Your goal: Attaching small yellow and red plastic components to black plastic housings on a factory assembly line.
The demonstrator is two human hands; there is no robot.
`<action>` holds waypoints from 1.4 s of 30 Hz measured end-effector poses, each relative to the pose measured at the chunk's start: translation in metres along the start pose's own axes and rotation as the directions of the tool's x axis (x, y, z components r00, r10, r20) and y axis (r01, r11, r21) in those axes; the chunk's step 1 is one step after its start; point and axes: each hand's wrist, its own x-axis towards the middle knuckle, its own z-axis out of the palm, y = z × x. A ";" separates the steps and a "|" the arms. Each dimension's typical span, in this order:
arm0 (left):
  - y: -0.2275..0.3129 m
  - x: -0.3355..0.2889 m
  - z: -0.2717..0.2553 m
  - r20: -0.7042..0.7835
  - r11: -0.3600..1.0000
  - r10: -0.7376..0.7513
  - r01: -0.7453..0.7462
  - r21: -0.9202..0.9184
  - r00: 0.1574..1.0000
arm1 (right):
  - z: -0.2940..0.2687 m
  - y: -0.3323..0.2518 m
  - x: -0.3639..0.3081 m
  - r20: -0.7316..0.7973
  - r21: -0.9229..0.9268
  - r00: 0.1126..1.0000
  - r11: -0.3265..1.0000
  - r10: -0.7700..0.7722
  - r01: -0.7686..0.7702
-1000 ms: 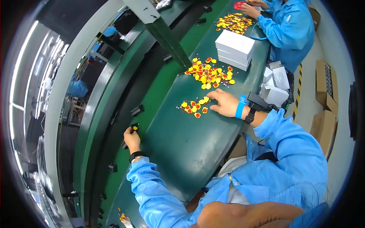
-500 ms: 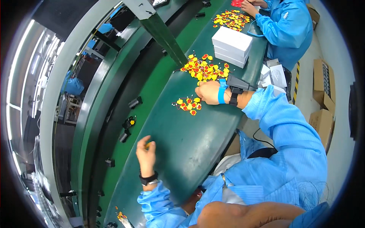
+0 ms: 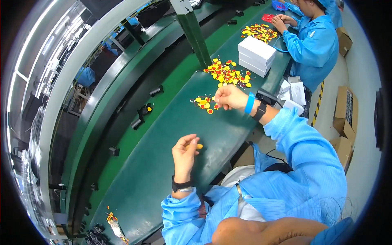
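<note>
My left hand [image 3: 183, 154] is raised over the green work surface [image 3: 169, 122], its fingers closed around a small yellow disc-shaped part [image 3: 199, 146]. My right hand [image 3: 232, 98], with a blue band at its wrist, hovers by a small cluster of yellow and red disc parts [image 3: 203, 102] with thin dark wires. Its thumb and fingertips are pinched together; whatever is between them is too small or hidden to tell. Just beyond that hand lies a larger pile of the same yellow and red parts [image 3: 226, 74].
White boxes [image 3: 256, 54] stand stacked behind the larger pile, near a green post [image 3: 194, 36]. Farther off, a co-worker [image 3: 312, 49] in blue handles red parts beside another yellow pile [image 3: 259, 32]. Black parts [image 3: 138, 122] lie along the lower green strip. Cardboard boxes [image 3: 345, 110] stand at right.
My left hand has moved right and up, toward my right hand, with the yellow part. My right hand has drawn back from the larger pile's edge and now pinches. The view has shifted.
</note>
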 end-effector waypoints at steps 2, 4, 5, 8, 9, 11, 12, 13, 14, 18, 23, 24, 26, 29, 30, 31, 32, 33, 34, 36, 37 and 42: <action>0.002 -0.003 0.009 -0.037 0.994 0.003 -0.006 -0.108 0.999 | 0.013 -0.005 -0.015 0.124 0.165 0.988 0.979 0.096 -0.116; 0.002 -0.006 0.014 -0.054 0.989 0.042 -0.049 -0.143 0.998 | 0.030 -0.004 -0.031 0.249 0.315 0.956 0.921 0.155 -0.231; 0.002 -0.009 0.015 -0.042 0.975 0.040 -0.048 -0.215 0.998 | 0.037 -0.004 -0.038 0.318 0.339 0.937 0.906 0.145 -0.255; 0.002 -0.017 0.013 -0.021 0.943 0.057 -0.061 -0.328 0.998 | 0.060 -0.001 -0.057 0.384 0.388 0.908 0.863 0.167 -0.323; 0.002 -0.020 0.012 -0.011 0.939 0.057 -0.057 -0.338 0.998 | 0.067 0.000 -0.060 0.402 0.377 0.897 0.859 0.185 -0.346; 0.002 -0.027 0.006 0.003 0.947 0.030 -0.028 -0.319 1.000 | 0.078 -0.001 -0.067 0.424 0.379 0.894 0.869 0.144 -0.319; 0.001 -0.031 0.004 -0.001 0.945 0.043 -0.041 -0.325 0.999 | 0.083 -0.002 -0.070 0.398 0.316 0.895 0.887 0.199 -0.338; 0.000 -0.035 0.002 -0.025 0.945 0.084 -0.088 -0.315 0.996 | 0.086 -0.003 -0.073 0.404 0.298 0.895 0.897 0.190 -0.325; 0.000 -0.038 0.002 -0.049 0.942 0.126 -0.135 -0.307 0.991 | 0.089 -0.004 -0.076 0.433 0.337 0.892 0.895 0.128 -0.292; -0.003 -0.053 0.000 -0.099 0.935 0.338 -0.346 -0.076 0.936 | 0.096 -0.009 -0.080 0.491 0.338 0.857 0.873 0.155 -0.352; 0.001 -0.062 0.002 -0.079 0.879 0.465 -0.449 0.158 0.882 | 0.102 -0.008 -0.084 0.568 0.368 0.818 0.862 0.089 -0.350; 0.001 -0.064 0.005 -0.077 0.871 0.476 -0.458 0.179 0.876 | 0.104 -0.008 -0.085 0.495 0.384 0.867 0.878 0.064 -0.284; 0.002 -0.067 0.012 -0.194 0.924 0.326 -0.355 -0.139 0.925 | 0.108 -0.007 -0.088 0.419 0.397 0.907 0.891 0.038 -0.220; 0.003 -0.071 0.005 -0.124 0.940 0.160 -0.190 -0.284 0.979 | 0.112 -0.005 -0.094 0.315 0.394 0.949 0.913 -0.023 -0.109; 0.002 -0.072 0.003 -0.112 0.943 0.147 -0.174 -0.284 0.983 | 0.114 -0.005 -0.096 0.316 0.379 0.948 0.921 -0.035 -0.092; 0.001 -0.071 0.001 -0.102 0.946 0.136 -0.160 -0.283 0.985 | 0.115 -0.004 -0.098 0.314 0.350 0.949 0.932 -0.022 -0.094; 0.000 -0.071 0.001 -0.095 0.952 0.115 -0.137 -0.272 0.989 | 0.114 -0.004 -0.099 0.319 0.364 0.947 0.928 -0.044 -0.079; -0.001 -0.072 -0.001 -0.096 0.948 0.123 -0.145 -0.284 0.988 | 0.112 -0.003 -0.101 0.386 0.381 0.922 0.908 0.016 -0.175; -0.001 -0.073 -0.002 -0.067 0.948 0.145 -0.158 -0.277 0.987 | 0.111 -0.003 -0.102 0.458 0.402 0.887 0.876 0.060 -0.266; -0.001 -0.073 -0.002 -0.044 0.949 0.165 -0.171 -0.267 0.985 | 0.107 -0.002 -0.100 0.509 0.422 0.852 0.827 0.122 -0.371; -0.001 -0.072 -0.001 -0.037 0.951 0.205 -0.208 -0.228 0.978 | 0.107 -0.001 -0.100 0.545 0.438 0.816 0.765 0.192 -0.472; 0.002 -0.073 0.007 -0.103 0.959 0.146 -0.167 -0.229 0.984 | 0.107 0.006 -0.099 0.544 0.523 0.827 0.714 0.141 -0.466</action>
